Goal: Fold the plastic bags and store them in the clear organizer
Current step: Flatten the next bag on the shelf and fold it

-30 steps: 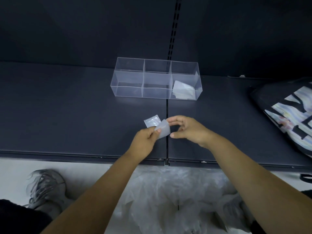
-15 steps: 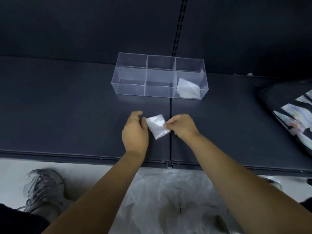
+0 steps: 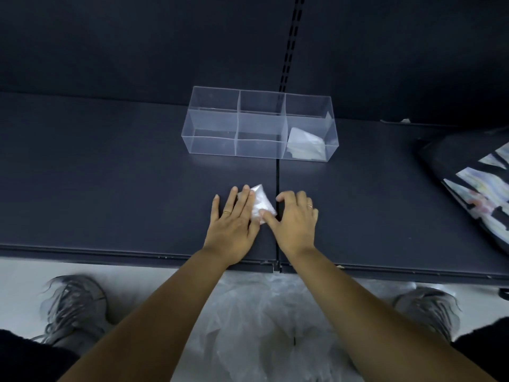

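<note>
Clear organizer (image 3: 212, 139) — folded bags (image 3: 304, 143), right compartment

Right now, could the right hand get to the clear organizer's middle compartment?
Probably yes: the organizer sits open-topped just beyond the right hand, with only bare shelf between them. That hand's thumb touches the folded bag, though.

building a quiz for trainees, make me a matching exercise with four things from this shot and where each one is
Things:
1. left hand
2. clear organizer
3. loose plastic bags
4. patterned dark bag

Places:
A. on the floor below the shelf
B. right end of the shelf
C. pressing flat on the folded bag
D. back of the shelf, near its middle

Pairs: 1-C, 2-D, 3-A, 4-B
</note>
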